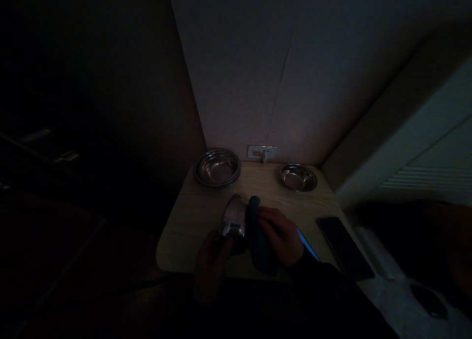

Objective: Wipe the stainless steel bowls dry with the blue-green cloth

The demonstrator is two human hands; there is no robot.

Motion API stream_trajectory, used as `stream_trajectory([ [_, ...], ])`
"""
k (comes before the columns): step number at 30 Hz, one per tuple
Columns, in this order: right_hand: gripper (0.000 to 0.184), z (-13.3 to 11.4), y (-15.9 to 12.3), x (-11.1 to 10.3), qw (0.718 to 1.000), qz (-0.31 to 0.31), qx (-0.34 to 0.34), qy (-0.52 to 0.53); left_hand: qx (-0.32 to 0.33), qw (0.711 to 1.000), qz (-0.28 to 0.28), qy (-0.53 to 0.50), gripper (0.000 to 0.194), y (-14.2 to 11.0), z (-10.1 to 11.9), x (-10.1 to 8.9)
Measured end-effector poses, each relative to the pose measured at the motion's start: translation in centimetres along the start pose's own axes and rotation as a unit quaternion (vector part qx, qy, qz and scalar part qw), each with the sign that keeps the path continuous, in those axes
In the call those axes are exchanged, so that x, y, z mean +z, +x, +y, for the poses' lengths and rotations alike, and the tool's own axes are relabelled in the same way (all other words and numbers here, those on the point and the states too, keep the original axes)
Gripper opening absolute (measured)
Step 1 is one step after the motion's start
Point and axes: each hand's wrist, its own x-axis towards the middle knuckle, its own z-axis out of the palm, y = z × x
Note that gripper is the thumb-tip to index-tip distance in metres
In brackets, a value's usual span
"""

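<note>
The room is very dark. Over the near edge of a small light wooden table [191, 221], my left hand [212, 262] grips the near end of a shiny metal object [234, 218], perhaps a steel dish held on edge. My right hand [282, 233] presses a dark teal cloth [260, 240] against its right side, fingers curled round the cloth. Two steel bowls stand at the table's far edge: a larger one [217, 168] at the left, a smaller one [298, 177] at the right.
A dark phone [344, 248] lies at the table's right edge. A white wall socket [261, 152] with a plug sits on the wall behind the bowls. White bedding [391, 285] lies at the lower right. The left side is in darkness.
</note>
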Motion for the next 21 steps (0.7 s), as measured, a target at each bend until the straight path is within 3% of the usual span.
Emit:
stream_trajectory([
  [5, 0.021, -2.0, -1.0, 1.0, 0.988, -0.032, -0.132, -0.077, 0.027, 1.000, -0.003, 0.002, 0.033, -0.2, 0.0, 0.7],
  [9, 0.021, -2.0, -1.0, 1.0, 0.966, -0.066, -0.207, -0.137, 0.025, 0.999, -0.016, 0.019, 0.032, -0.3, 0.0, 0.9],
  [14, 0.020, -1.3, 1.0, 0.5, 0.976, -0.067, -0.172, -0.112, 0.004, 0.998, -0.021, 0.058, 0.034, -0.5, 0.7, 0.9],
  [18, 0.019, -1.7, 1.2, 0.6, 0.966, -0.100, -0.218, -0.098, 0.008, 0.997, -0.018, 0.072, 0.032, -0.6, 1.1, 1.0],
  [21, 0.020, -1.8, 1.3, 0.6, 0.971, -0.098, -0.194, -0.096, 0.005, 0.998, -0.037, 0.041, 0.034, -0.6, 1.1, 0.9],
])
